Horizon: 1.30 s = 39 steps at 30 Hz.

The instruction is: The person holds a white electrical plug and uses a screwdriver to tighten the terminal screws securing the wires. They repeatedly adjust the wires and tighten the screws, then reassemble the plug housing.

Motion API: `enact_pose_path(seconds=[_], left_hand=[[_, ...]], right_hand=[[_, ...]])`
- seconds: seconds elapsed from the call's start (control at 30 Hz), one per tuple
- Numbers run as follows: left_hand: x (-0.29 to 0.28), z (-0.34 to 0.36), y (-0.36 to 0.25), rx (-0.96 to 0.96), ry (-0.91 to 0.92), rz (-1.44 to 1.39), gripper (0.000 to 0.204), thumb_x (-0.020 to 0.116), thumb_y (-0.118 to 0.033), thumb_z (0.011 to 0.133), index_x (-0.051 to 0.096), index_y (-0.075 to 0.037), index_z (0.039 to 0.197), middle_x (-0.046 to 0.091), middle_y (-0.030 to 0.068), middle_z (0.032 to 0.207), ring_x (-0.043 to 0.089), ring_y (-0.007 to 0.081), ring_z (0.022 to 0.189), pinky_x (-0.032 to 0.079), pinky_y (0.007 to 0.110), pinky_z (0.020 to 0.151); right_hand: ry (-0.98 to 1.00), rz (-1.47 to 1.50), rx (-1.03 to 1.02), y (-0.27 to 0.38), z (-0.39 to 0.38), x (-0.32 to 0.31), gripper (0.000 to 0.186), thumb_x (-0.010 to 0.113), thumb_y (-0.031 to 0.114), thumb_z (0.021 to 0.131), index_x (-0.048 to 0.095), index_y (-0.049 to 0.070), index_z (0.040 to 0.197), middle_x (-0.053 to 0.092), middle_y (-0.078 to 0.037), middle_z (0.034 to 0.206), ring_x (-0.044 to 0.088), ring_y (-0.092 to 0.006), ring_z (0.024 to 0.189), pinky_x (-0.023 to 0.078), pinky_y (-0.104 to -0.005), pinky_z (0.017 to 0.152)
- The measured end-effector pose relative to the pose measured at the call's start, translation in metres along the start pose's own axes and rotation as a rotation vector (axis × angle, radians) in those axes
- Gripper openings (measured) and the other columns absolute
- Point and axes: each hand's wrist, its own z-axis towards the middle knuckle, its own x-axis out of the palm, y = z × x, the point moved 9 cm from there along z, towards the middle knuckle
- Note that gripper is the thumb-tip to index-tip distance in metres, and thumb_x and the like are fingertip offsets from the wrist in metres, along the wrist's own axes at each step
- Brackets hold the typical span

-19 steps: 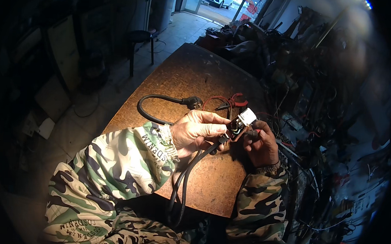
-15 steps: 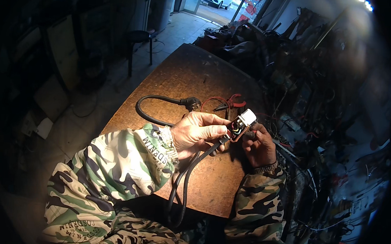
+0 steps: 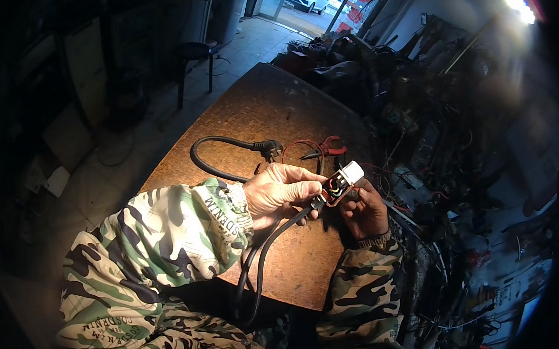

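An opened cable connector [image 3: 337, 186] with a white end block and coloured wires showing inside is held over the wooden table. My left hand [image 3: 282, 192] is closed on it, thumb on top near where the black cable [image 3: 268, 243] enters. At its right side sits my right hand [image 3: 368, 212], fingers bent together around a small dark rounded piece; what that is I cannot make out. The cable loops down past the table's front edge. Another black length curves over the table to a moulded plug [image 3: 272, 150]. Beyond the connector lie red-handled pliers [image 3: 333, 147] beside a thin red loop [image 3: 293, 146].
The brown wooden table [image 3: 245, 109] narrows away from me. Heaped parts, wires and scrap [image 3: 431, 176] crowd its right side. A dark stool [image 3: 195, 51] stands on the tiled floor at the far left, with cabinets and panels along the left.
The whole view has shifted slightly. Both hands and the connector sit a little nearer to me; the grips look the same.
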Motion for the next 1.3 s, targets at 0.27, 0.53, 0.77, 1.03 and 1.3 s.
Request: enact_pose_path(seconds=[0.27, 0.53, 0.77, 1.03, 1.3], left_hand=[[0.010, 0.004, -0.001, 0.024, 0.066, -0.027, 0.024, 0.067, -0.007, 0.094, 0.068, 0.002, 0.116, 0.073, 0.0139, 0.098, 0.073, 0.0216, 0.075, 0.063, 0.028, 0.061], [0.006, -0.005, -0.013, 0.054, 0.013, 0.035, 0.020, 0.064, -0.005, 0.095, 0.068, 0.002, 0.113, 0.073, 0.0159, 0.095, 0.074, 0.0207, 0.073, 0.061, 0.024, 0.053], [0.013, 0.008, -0.006, 0.051, 0.097, -0.015, 0.020, 0.062, -0.006, 0.097, 0.067, 0.004, 0.114, 0.072, 0.0166, 0.095, 0.070, 0.0177, 0.066, 0.060, 0.025, 0.050], [0.013, -0.001, -0.015, 0.056, 0.051, 0.005, 0.022, 0.063, -0.005, 0.096, 0.067, 0.005, 0.115, 0.072, 0.0145, 0.094, 0.068, 0.0148, 0.067, 0.058, 0.021, 0.050], [0.013, 0.003, -0.012, 0.041, 0.070, -0.006, 0.021, 0.062, -0.004, 0.096, 0.067, 0.005, 0.115, 0.071, 0.0162, 0.095, 0.069, 0.0160, 0.068, 0.059, 0.021, 0.051]], right_hand=[[0.030, -0.032, 0.019, 0.009, -0.010, 0.000, 0.014, 0.061, 0.018, 0.097, 0.061, 0.006, 0.105, 0.060, -0.006, 0.081, 0.056, -0.0125, 0.063, 0.046, -0.0264, 0.050], [-0.324, -0.026, -0.118, 0.000, 0.002, 0.021, 0.022, 0.056, 0.029, 0.102, 0.057, 0.008, 0.098, 0.059, -0.006, 0.076, 0.051, -0.0102, 0.051, 0.043, -0.0248, 0.045], [-0.019, -0.130, -0.014, 0.010, -0.019, -0.007, 0.030, 0.053, 0.035, 0.103, 0.056, 0.007, 0.094, 0.058, -0.006, 0.074, 0.048, -0.0097, 0.048, 0.039, -0.0252, 0.042], [0.123, -0.065, 0.094, 0.004, -0.010, 0.013, 0.030, 0.053, 0.035, 0.103, 0.058, 0.005, 0.104, 0.062, -0.007, 0.078, 0.054, -0.0137, 0.056, 0.043, -0.0275, 0.046], [0.004, -0.126, -0.041, 0.013, -0.011, 0.005, 0.025, 0.055, 0.030, 0.102, 0.061, 0.006, 0.105, 0.059, -0.005, 0.075, 0.050, -0.0098, 0.054, 0.042, -0.0250, 0.046]])
